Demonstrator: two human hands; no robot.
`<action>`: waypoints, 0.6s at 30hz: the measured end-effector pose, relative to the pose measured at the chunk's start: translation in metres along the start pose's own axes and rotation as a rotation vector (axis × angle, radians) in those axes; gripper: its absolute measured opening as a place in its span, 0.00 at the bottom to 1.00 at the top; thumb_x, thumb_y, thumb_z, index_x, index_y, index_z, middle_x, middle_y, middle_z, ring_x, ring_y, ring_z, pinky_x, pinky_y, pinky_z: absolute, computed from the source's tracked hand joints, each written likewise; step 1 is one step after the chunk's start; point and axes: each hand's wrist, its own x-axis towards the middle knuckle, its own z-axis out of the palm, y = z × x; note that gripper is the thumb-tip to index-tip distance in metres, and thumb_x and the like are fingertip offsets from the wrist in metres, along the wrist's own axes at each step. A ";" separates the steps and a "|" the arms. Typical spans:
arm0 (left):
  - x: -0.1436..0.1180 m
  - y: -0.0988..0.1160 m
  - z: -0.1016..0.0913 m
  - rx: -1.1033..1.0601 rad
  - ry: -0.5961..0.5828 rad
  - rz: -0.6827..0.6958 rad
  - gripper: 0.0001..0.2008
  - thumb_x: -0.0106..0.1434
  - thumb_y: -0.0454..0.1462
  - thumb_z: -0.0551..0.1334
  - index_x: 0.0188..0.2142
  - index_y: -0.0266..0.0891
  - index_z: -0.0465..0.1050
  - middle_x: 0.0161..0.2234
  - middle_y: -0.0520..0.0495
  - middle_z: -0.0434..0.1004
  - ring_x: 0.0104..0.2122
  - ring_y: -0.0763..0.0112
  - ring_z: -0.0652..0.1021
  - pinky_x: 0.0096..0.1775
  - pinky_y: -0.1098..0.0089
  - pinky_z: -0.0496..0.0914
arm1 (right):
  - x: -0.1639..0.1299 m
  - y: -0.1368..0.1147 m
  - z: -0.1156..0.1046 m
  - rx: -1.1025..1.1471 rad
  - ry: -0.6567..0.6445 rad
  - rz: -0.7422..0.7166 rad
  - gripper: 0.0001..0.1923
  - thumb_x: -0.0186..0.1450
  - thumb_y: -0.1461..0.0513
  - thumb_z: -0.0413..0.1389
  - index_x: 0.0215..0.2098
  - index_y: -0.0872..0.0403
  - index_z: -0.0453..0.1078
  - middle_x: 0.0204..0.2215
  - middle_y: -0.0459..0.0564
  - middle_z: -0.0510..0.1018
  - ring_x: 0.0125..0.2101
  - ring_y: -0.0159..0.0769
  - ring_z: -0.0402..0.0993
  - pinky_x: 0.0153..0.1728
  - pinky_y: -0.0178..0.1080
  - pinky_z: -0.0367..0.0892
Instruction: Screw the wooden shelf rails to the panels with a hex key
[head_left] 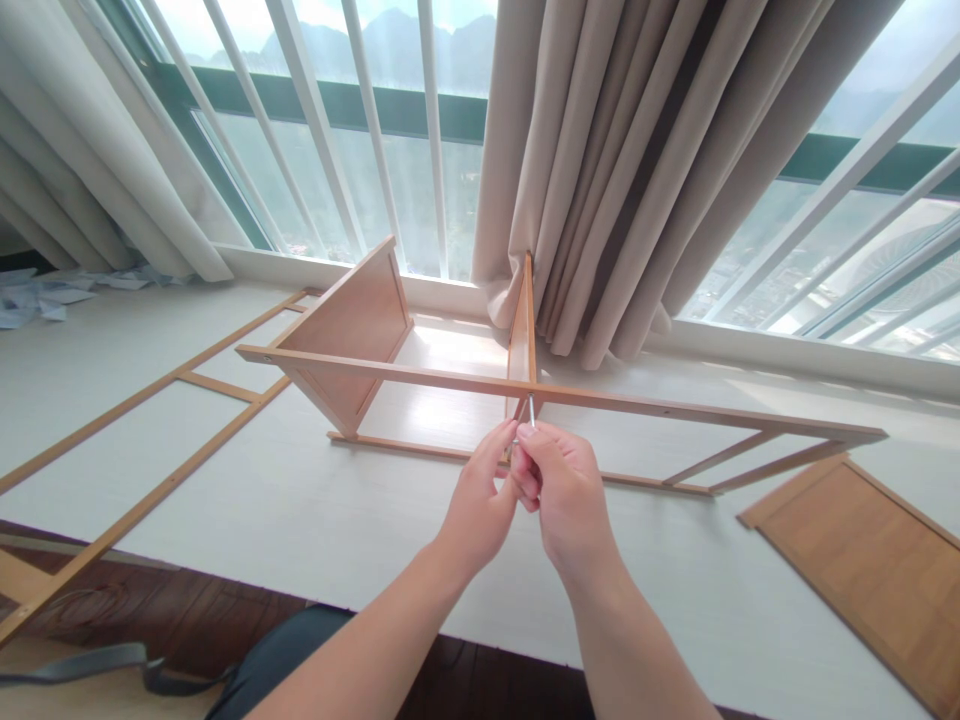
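Both hands on a tool at the frame's rail

The thin metal tool [532,411] stands upright against the rail [600,398], beside the middle panel [523,335]. Your right hand [566,490] pinches it; your left hand [480,500] touches alongside, fingers curled, holding nothing clearly visible. A loose panel [862,560] lies right

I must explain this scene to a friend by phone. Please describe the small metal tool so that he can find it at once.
Start at the beige curtain in the window's middle. Below it a long wooden rail crosses a frame. Where the two hands meet under this rail, the right hand pinches a thin silver tool, the only metal piece among wood.
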 end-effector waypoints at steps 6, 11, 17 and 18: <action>0.000 0.008 -0.002 0.017 -0.082 -0.059 0.25 0.69 0.35 0.59 0.65 0.42 0.71 0.67 0.36 0.69 0.65 0.50 0.72 0.54 0.55 0.75 | 0.001 -0.001 0.000 -0.036 0.010 -0.025 0.25 0.69 0.50 0.58 0.20 0.51 0.58 0.14 0.37 0.58 0.17 0.26 0.50 0.20 0.35 0.47; -0.001 0.010 -0.002 0.026 -0.088 -0.063 0.24 0.70 0.35 0.58 0.65 0.41 0.71 0.68 0.36 0.68 0.65 0.50 0.72 0.54 0.56 0.76 | 0.001 0.000 0.000 -0.076 0.032 -0.048 0.25 0.70 0.51 0.59 0.20 0.51 0.58 0.15 0.37 0.57 0.18 0.27 0.50 0.22 0.35 0.49; -0.001 0.006 -0.002 0.022 -0.083 -0.072 0.24 0.71 0.38 0.60 0.66 0.40 0.71 0.70 0.36 0.66 0.68 0.48 0.69 0.57 0.54 0.74 | 0.001 0.001 0.000 -0.126 0.064 -0.035 0.24 0.69 0.51 0.58 0.21 0.51 0.57 0.17 0.36 0.55 0.20 0.27 0.48 0.23 0.35 0.51; -0.001 0.006 -0.002 0.020 -0.084 -0.074 0.24 0.71 0.38 0.60 0.66 0.40 0.71 0.70 0.36 0.66 0.68 0.48 0.69 0.57 0.54 0.74 | 0.001 0.001 0.000 -0.140 0.069 -0.037 0.24 0.69 0.51 0.58 0.21 0.51 0.57 0.17 0.36 0.55 0.21 0.27 0.48 0.23 0.35 0.51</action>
